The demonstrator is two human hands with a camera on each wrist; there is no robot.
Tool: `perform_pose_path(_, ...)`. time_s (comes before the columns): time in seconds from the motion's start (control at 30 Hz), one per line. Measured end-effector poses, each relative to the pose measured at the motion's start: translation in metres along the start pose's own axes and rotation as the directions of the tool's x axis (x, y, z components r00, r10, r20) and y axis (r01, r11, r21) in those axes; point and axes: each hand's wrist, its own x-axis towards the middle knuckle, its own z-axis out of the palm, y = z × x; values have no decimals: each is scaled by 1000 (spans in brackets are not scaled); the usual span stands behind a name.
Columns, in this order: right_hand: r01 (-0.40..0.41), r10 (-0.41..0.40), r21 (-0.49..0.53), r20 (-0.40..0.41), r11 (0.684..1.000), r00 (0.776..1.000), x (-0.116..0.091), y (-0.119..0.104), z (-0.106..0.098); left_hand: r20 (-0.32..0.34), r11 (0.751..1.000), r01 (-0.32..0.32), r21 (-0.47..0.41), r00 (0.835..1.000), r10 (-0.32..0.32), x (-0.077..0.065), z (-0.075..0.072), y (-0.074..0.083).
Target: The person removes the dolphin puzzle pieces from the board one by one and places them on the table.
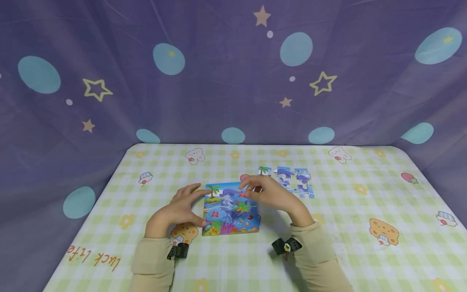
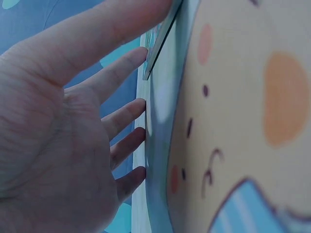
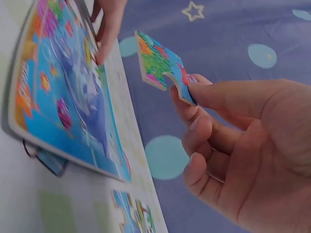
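Observation:
A square jigsaw board (image 1: 222, 217) with a dolphin-and-sea picture lies flat on the table. My left hand (image 1: 178, 209) is at its left side, thumb and forefinger touching the edge. In the left wrist view the fingers (image 2: 124, 119) of that hand are spread and fairly straight, their tips on the tablecloth. Above the board's right part, my right hand (image 1: 273, 194) pinches a jigsaw piece (image 3: 158, 60) between thumb and fingers. The piece shows green coral and red shapes, and is tilted and clear of the board in the right wrist view.
Several loose jigsaw pieces (image 1: 303, 181) with dolphin and palm prints lie beyond the right hand, partly hidden by it. A checked tablecloth (image 1: 365, 227) with cartoon prints covers the table. Behind it hangs a purple curtain (image 1: 226, 97) with stars and blue ovals.

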Motion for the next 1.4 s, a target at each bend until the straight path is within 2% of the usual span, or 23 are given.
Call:
perform_pose_path(0.3, -56, 56, 6, -52, 998, 997, -8, 9, -17, 3, 1000, -12, -3, 1000, 12, -2, -1, 3)
perform_pose_path(0.7, -68, 66, -28, -67, 997, 996, -17, 26, -31, 0, 1000, 1, 2, 1000, -1, 0, 1, -1)
perform_pose_path(1.03, -130, 130, 1, -35, 992, 991, -22, 36, -35, -5, 1000, 11, 13, 1000, -11, -1, 3, -1)
perform_pose_path(1.4, -151, 151, 6, 20, 989, 988, -24, 48, -32, 6, 1000, -13, 8, 1000, 13, 0, 0, 0)
